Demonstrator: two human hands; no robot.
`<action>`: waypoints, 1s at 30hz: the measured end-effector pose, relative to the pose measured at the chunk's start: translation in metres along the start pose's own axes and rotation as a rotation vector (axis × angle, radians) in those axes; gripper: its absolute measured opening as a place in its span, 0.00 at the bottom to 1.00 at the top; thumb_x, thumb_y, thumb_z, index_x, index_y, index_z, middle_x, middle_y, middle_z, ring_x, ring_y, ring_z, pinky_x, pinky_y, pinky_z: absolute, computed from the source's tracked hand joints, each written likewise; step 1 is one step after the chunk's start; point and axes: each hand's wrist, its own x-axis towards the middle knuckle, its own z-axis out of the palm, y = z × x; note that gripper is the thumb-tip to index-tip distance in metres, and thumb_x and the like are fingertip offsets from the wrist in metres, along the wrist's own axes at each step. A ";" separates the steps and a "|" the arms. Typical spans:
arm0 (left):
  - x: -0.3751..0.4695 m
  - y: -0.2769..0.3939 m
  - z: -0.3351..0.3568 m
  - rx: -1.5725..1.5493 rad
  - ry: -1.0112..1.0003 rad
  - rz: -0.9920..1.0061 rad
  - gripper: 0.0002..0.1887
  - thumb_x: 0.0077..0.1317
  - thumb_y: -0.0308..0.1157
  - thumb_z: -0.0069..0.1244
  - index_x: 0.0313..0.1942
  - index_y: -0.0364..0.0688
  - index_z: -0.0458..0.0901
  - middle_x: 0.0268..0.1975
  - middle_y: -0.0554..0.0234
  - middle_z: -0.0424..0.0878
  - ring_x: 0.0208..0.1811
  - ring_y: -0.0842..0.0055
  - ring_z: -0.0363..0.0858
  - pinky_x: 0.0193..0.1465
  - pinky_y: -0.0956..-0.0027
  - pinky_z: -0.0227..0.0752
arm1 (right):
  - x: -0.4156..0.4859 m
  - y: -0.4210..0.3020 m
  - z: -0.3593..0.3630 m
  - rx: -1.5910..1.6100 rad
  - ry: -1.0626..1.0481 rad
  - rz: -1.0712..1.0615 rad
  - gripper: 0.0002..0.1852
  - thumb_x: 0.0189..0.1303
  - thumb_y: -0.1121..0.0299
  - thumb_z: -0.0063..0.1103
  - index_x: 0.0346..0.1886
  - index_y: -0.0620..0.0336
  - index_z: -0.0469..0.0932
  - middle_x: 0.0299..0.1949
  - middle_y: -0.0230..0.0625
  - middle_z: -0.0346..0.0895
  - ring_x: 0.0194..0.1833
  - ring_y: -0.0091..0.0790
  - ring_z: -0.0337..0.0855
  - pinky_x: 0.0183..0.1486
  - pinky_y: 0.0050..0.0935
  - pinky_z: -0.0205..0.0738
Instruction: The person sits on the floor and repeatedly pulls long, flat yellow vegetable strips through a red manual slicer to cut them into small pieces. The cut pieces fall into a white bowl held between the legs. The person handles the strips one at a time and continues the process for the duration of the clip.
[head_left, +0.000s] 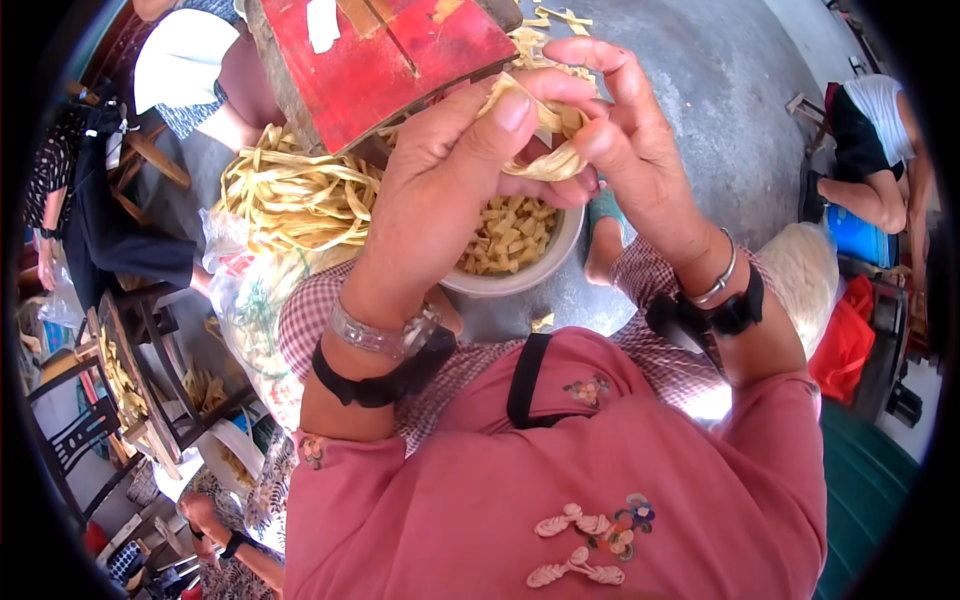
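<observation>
Between my two hands is a pale yellow, flat pliable strip (559, 165), bent into a loop. My left hand (442, 180) pinches one side of it under the thumb. On the other side, the thumb and fingers of my right hand (637, 142) grip the loop. Below them stands a white basin (517, 286) holding many short folded yellow pieces (510, 232), partly hidden by my left hand. To the left of my left hand lies a thick bundle of long yellow strips (300, 195), on a clear plastic bag (262, 315).
A red-topped wooden stool or small table (382, 75) is just ahead, with loose strips (570, 22) on the concrete floor (720, 127) beyond. People sit at left (127, 202) and right (870, 142). A wooden chair (90, 420) stands left; a red bag (844, 337) lies right.
</observation>
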 end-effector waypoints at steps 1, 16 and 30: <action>0.000 -0.001 0.000 -0.054 0.000 -0.049 0.20 0.74 0.40 0.35 0.51 0.32 0.74 0.43 0.55 0.80 0.36 0.74 0.81 0.42 0.68 0.79 | -0.002 -0.002 -0.002 -0.024 0.001 0.046 0.20 0.66 0.63 0.52 0.58 0.57 0.62 0.48 0.33 0.71 0.44 0.20 0.73 0.46 0.20 0.68; 0.001 0.006 -0.009 0.114 0.171 -0.069 0.24 0.73 0.46 0.37 0.52 0.32 0.73 0.38 0.55 0.77 0.26 0.83 0.73 0.28 0.74 0.77 | -0.009 0.009 -0.026 -0.490 0.059 -0.046 0.11 0.65 0.65 0.56 0.38 0.65 0.76 0.33 0.32 0.77 0.37 0.21 0.75 0.41 0.22 0.70; -0.007 0.006 -0.013 0.067 0.250 -0.050 0.07 0.61 0.26 0.56 0.37 0.36 0.78 0.24 0.70 0.77 0.15 0.90 0.68 0.16 0.83 0.60 | -0.009 0.003 -0.022 -0.722 -0.087 -0.136 0.09 0.64 0.67 0.54 0.38 0.64 0.76 0.28 0.38 0.75 0.30 0.30 0.78 0.34 0.25 0.71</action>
